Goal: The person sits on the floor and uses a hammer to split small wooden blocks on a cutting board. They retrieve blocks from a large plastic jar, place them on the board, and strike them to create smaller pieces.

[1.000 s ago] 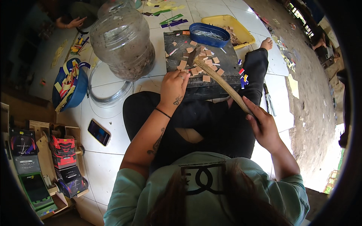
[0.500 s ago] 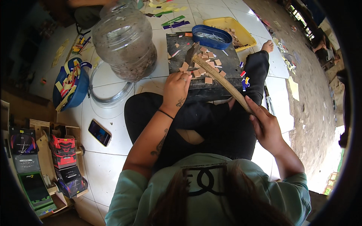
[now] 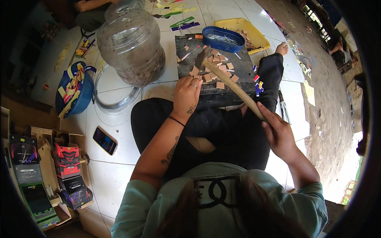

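Observation:
My right hand (image 3: 279,133) is wrapped round the lower end of a hammer's wooden handle (image 3: 236,88). The dark hammer head (image 3: 202,58) is over the black board (image 3: 186,44) in front of my legs. Closed at the board's near left edge, my left hand (image 3: 186,92) has its fingertips pinched beside a small brown piece; what they hold is too small to make out. Several small square brown pieces (image 3: 220,85) lie scattered on the board around the hammer. At its far edge rests a blue oval tray (image 3: 223,37) of thin metal pins or nails.
Behind the blue tray is a yellow tray (image 3: 260,39) with more brown pieces. To the left are a large clear plastic jug (image 3: 131,43), a wire coil (image 3: 119,106), a blue basin (image 3: 85,95) of coloured strips and a phone (image 3: 105,140). Toy trucks (image 3: 67,158) stand lower left.
The hammer and both hands stay in almost the same place, with only a slight shift. At the upper left, another person's arm and leg have moved a little.

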The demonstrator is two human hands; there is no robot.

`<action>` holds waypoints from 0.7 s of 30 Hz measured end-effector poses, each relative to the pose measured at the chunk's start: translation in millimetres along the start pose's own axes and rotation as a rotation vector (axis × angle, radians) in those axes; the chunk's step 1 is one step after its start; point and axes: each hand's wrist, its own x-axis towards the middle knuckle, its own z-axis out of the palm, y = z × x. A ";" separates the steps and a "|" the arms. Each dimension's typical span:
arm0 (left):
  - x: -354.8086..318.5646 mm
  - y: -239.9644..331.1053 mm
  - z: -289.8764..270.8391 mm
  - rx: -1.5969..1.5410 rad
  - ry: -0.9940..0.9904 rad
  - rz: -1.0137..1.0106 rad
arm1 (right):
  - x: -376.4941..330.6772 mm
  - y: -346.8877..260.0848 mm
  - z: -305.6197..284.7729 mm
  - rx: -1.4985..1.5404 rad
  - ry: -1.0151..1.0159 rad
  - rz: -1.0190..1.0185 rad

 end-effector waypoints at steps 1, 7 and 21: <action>0.6 1.1 -1.3 0.002 0.001 -0.004 | -0.4 0.8 0.2 0.003 0.027 -0.029; 4.3 1.6 -2.4 -0.004 0.025 0.026 | -3.6 3.5 1.1 -0.048 -0.051 0.007; 2.2 -1.2 -3.1 0.014 -0.056 0.016 | -5.7 2.6 2.4 -0.002 0.029 0.009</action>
